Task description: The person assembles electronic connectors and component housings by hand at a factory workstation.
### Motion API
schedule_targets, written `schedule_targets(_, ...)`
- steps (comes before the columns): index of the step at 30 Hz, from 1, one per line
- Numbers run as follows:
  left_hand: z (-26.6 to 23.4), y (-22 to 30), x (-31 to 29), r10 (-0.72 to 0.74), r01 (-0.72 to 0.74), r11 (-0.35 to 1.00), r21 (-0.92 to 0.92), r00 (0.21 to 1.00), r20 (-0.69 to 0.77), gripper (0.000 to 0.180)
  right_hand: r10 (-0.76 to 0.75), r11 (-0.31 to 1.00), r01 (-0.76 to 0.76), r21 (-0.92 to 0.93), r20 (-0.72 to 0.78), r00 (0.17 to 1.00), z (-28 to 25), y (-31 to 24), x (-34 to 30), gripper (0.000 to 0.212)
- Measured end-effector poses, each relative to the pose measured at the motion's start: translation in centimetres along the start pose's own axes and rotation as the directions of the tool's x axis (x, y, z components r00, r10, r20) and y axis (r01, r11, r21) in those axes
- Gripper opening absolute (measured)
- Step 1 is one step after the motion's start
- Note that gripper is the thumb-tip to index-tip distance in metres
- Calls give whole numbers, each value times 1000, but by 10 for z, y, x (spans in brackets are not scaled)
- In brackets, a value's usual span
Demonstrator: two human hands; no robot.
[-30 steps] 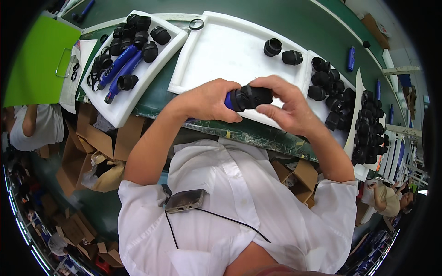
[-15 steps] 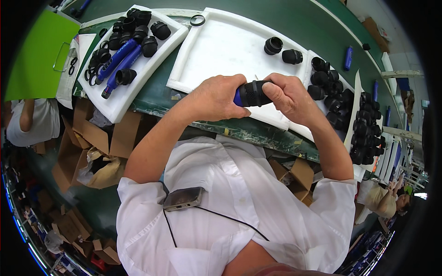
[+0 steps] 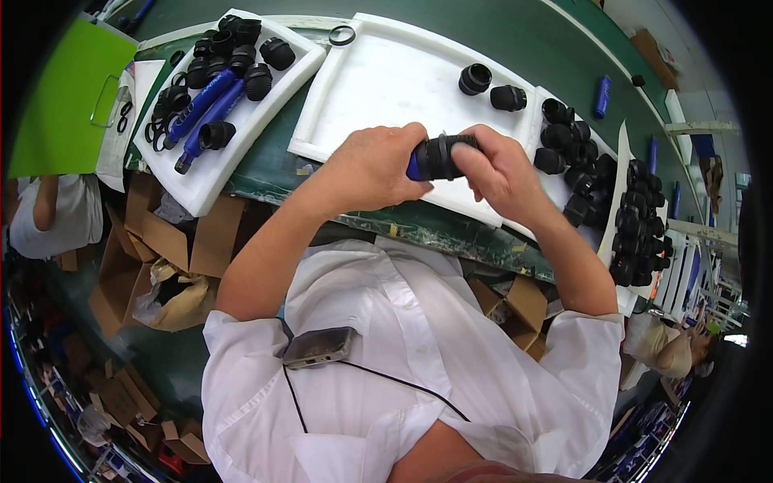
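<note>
From where I stand, a bright green flat panel (image 3: 60, 97) fills the far left, with a person in a white top (image 3: 52, 221) below it. Next comes a white foam tray (image 3: 216, 183) set at a slant, holding a heap of rounded black parts (image 3: 241, 58) and two long blue tubes (image 3: 189, 113) lying side by side. An open brown cardboard box (image 3: 213, 241) sits beneath that tray's near end.

In the middle, the worker's left hand (image 3: 378, 165) is wrapped round the blue end of a cylindrical piece with a ribbed black head (image 3: 440, 158). The piece lies sideways between the two hands, over the near edge of a wide, shallow white foam tray (image 3: 370, 97). A thin black ring (image 3: 341, 35) rests on that tray's far left corner, and two short black cylinders (image 3: 491, 88) lie near its far right. The right hand (image 3: 503, 173) grips the black end, thumb across the near side; I can't tell how its hidden fingers sit.

Farther right, more black parts (image 3: 568, 149) crowd together, and a lone blue tube (image 3: 602, 97) lies on the green bench (image 3: 491, 32) beyond.
</note>
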State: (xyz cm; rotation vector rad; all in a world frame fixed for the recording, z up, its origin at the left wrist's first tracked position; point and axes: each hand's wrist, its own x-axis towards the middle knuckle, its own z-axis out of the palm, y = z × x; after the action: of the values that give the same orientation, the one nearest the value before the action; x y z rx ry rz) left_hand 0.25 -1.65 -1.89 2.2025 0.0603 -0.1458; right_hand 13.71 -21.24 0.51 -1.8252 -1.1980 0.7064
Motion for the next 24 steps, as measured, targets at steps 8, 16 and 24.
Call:
schedule_targets(8, -2, 8, 0, 2, 8, 981, 192, 999, -53, 46, -210, 970, 186, -154, -160, 965, 6, 0, 5, 51)
schedule_targets(16, -7, 11, 0, -1, 7, 978, 210, 1000, -26, 43, -292, 951, 260, -170, -204, 934, 9, 4, 6, 51)
schedule_targets(24, -2, 7, 2, 109, -101, 960, 261, 994, -14, 38, -641, 731, 482, -483, -245, 727, 16, 11, 19, 56)
